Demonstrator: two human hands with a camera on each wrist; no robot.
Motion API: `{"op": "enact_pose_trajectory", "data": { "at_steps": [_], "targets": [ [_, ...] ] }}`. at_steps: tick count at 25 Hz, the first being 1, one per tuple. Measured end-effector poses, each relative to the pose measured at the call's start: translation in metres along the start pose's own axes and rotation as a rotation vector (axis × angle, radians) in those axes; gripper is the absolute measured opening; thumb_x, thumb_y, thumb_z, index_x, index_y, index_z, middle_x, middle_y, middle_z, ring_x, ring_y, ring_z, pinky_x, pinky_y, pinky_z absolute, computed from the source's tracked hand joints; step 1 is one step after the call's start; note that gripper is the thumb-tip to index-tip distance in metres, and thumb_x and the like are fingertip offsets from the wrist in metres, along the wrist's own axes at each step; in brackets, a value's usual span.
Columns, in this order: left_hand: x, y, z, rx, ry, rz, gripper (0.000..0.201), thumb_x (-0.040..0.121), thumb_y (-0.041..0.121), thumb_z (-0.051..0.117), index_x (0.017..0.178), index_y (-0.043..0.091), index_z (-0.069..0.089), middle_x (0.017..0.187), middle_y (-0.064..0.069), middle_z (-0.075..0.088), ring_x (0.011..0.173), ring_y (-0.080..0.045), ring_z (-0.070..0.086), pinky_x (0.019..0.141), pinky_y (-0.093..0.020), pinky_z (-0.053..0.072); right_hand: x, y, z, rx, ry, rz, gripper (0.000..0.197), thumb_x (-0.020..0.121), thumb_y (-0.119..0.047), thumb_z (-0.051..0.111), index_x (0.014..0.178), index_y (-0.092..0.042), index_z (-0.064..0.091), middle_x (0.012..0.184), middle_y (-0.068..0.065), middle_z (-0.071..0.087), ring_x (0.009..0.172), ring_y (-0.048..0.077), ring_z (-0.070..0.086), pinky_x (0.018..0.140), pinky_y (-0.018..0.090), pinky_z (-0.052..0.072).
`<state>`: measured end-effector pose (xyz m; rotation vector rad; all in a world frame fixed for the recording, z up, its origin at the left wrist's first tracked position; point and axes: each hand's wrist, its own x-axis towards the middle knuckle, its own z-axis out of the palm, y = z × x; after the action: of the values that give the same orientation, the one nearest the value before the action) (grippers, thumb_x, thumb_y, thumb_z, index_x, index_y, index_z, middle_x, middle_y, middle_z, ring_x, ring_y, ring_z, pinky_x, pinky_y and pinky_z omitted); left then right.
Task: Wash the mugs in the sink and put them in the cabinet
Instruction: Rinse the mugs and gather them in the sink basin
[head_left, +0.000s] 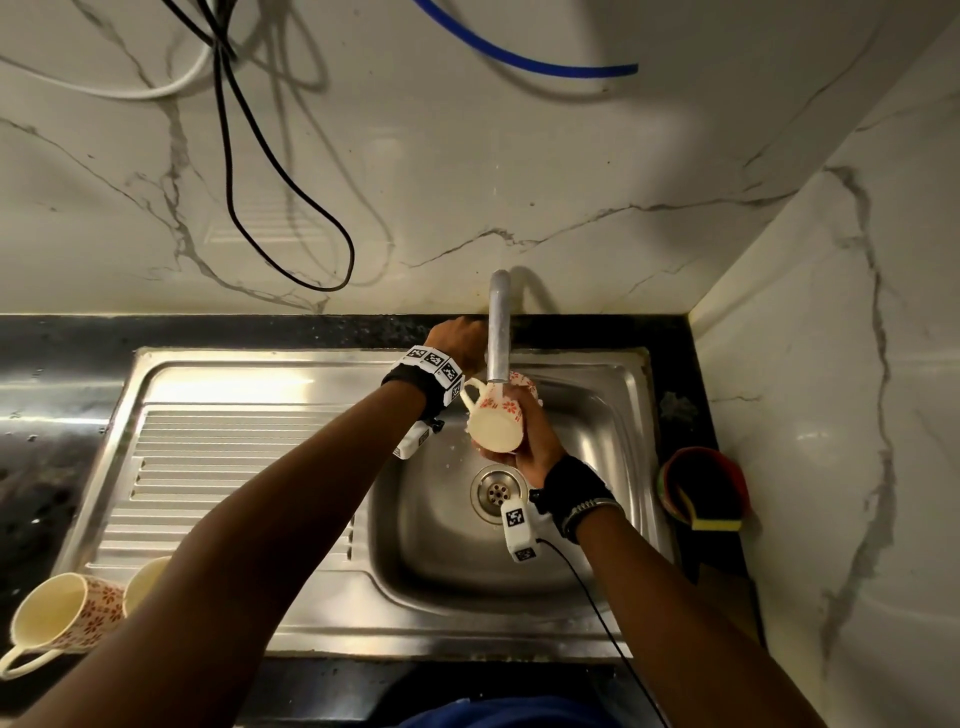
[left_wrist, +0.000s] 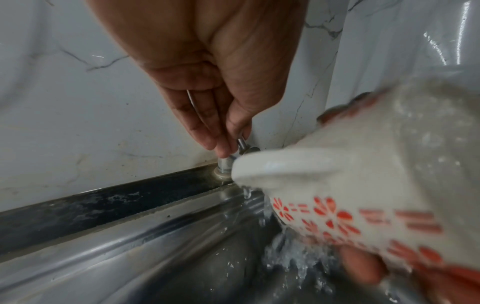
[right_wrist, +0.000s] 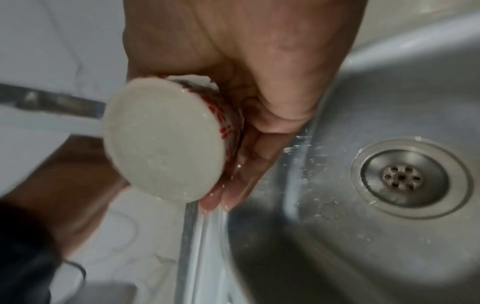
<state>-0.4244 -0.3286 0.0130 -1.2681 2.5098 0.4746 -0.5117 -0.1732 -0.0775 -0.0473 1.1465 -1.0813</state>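
A cream mug with red flowers (head_left: 496, 421) lies on its side under the tap spout (head_left: 498, 327), base toward me. My right hand (head_left: 530, 436) grips its body from below. Water runs over the mug (left_wrist: 363, 185) and splashes into the steel sink (head_left: 415, 525). In the right wrist view the mug's base (right_wrist: 163, 139) faces the camera, with my right hand (right_wrist: 259, 144) wrapped round its side. My left hand (head_left: 457, 340) reaches behind the spout. There my left hand (left_wrist: 231, 142) pinches the small metal tap handle (left_wrist: 242, 145) at the wall.
Two more flowered mugs (head_left: 57, 618) (head_left: 145, 577) lie on the ribbed drainboard (head_left: 234, 467) at the lower left. A red holder with a yellow sponge (head_left: 706, 493) sits right of the basin. The drain (head_left: 497, 491) is below the held mug. Cables hang on the marble wall.
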Motion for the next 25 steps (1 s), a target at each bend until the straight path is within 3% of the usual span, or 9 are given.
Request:
{"op": "enact_pose_trajectory", "data": {
  "at_steps": [3,7,8,10,12,15,18,21,25],
  "targets": [
    [0.001,0.001,0.001,0.015,-0.002,-0.006,0.009,0.093,0.011,0.062,0.098,0.006,0.066,0.097,-0.013,0.072,0.089,-0.033,0.069,0.067,-0.032,0.043,0.001,-0.006,0.002,0.139,-0.043,0.031,0.069,0.087,-0.058,0.071,0.138,-0.013,0.063,0.114,0.02,0.068,0.095,0.034,0.069,0.09,0.051,0.055],
    [0.003,-0.001,0.002,0.002,-0.004,-0.002,0.01,0.092,0.013,0.063,0.099,0.007,0.067,0.096,-0.012,0.072,0.086,-0.032,0.069,0.067,-0.033,0.043,-0.003,-0.009,-0.004,-0.077,-0.053,0.02,0.048,0.092,-0.048,0.068,0.131,-0.019,0.067,0.121,0.016,0.073,0.111,0.034,0.068,0.106,0.055,0.049],
    [0.003,-0.001,0.002,-0.001,-0.002,0.001,0.011,0.092,0.014,0.063,0.099,0.008,0.067,0.096,-0.012,0.072,0.087,-0.033,0.069,0.066,-0.033,0.043,-0.004,-0.009,-0.005,-0.18,-0.039,0.001,0.04,0.093,-0.042,0.07,0.127,-0.021,0.068,0.121,0.014,0.075,0.114,0.032,0.069,0.104,0.052,0.054],
    [0.003,-0.001,0.002,0.003,0.004,0.002,0.011,0.092,0.014,0.062,0.1,0.007,0.067,0.097,-0.013,0.072,0.089,-0.034,0.069,0.067,-0.034,0.043,-0.006,-0.005,-0.006,-0.374,-0.031,-0.078,0.032,0.089,-0.023,0.079,0.12,-0.023,0.07,0.114,0.008,0.078,0.107,0.024,0.073,0.084,0.039,0.062],
    [0.002,-0.001,0.002,0.017,0.014,-0.003,0.011,0.092,0.01,0.06,0.1,0.005,0.067,0.099,-0.015,0.072,0.093,-0.037,0.068,0.069,-0.035,0.045,0.0,0.003,-0.008,-0.526,-0.026,-0.207,0.049,0.077,-0.008,0.087,0.122,-0.02,0.069,0.111,0.006,0.078,0.095,0.016,0.076,0.07,0.031,0.061],
    [0.001,0.0,0.001,0.033,0.04,0.008,0.012,0.092,0.008,0.06,0.1,0.002,0.067,0.1,-0.017,0.072,0.095,-0.04,0.068,0.072,-0.037,0.048,0.013,0.018,-0.016,-0.768,0.077,-0.365,0.073,0.061,-0.02,0.095,0.124,-0.028,0.059,0.111,-0.004,0.075,0.098,0.015,0.073,0.077,0.031,0.062],
    [0.002,0.0,0.0,0.056,0.034,0.02,0.012,0.092,0.008,0.061,0.1,0.003,0.067,0.099,-0.016,0.072,0.093,-0.039,0.068,0.071,-0.036,0.047,0.018,0.024,-0.022,-0.876,0.148,-0.449,0.077,0.062,-0.022,0.095,0.126,-0.031,0.054,0.113,-0.01,0.071,0.098,0.009,0.069,0.074,0.02,0.056],
    [0.005,0.0,0.002,0.043,0.004,0.028,0.013,0.093,0.01,0.061,0.102,0.003,0.066,0.099,-0.015,0.072,0.092,-0.037,0.068,0.069,-0.035,0.045,0.019,0.023,-0.026,-0.917,0.165,-0.506,0.079,0.059,-0.028,0.095,0.126,-0.032,0.053,0.114,-0.01,0.07,0.102,0.015,0.068,0.082,0.033,0.058],
    [0.004,-0.001,-0.001,0.053,-0.001,0.057,0.011,0.095,0.01,0.059,0.099,0.003,0.066,0.096,-0.015,0.072,0.089,-0.037,0.069,0.067,-0.034,0.043,0.02,0.023,-0.029,-0.924,0.18,-0.502,0.078,0.059,-0.028,0.096,0.125,-0.033,0.054,0.114,-0.012,0.071,0.103,0.014,0.068,0.085,0.038,0.06]
  ]
}}
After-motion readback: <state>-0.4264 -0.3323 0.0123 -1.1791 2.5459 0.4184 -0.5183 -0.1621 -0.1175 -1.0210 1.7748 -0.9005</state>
